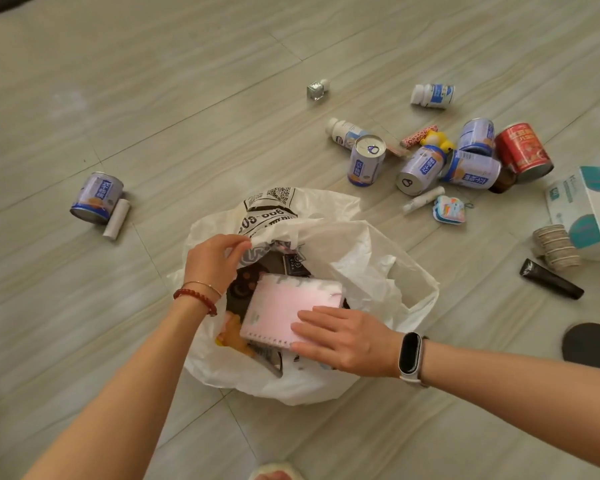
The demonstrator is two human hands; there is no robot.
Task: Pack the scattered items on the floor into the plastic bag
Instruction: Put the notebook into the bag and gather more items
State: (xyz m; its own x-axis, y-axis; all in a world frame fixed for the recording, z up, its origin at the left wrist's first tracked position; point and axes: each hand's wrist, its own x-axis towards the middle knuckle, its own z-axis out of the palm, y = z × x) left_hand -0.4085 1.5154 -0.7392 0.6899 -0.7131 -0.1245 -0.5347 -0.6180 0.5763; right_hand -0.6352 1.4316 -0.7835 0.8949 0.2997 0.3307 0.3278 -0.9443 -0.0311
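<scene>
White plastic bag [343,244] is lying open on the tiled floor [153,98], mouth facing up. The left hand [211,261] is pinching the bag's upper rim between thumb and fingertips, holding the opening apart. The right hand [343,341] is lying flat, fingers straight and together, pressing on a pink spiral notebook [288,306] that is sitting inside the bag on top of darker items.

Items are lying outside the bag. A blue-labelled can [96,197] is resting to the left, touching a white tube [116,220]. To the upper right, several similar cans [366,161] are clustering with a red can [523,152], white bottles [432,95], a yellow toy [437,140] and a small glass bottle [317,90]. At the right edge, a white and teal box [589,209], stacked paper cups [556,247] and a black tube [551,278] are lying near one another.
</scene>
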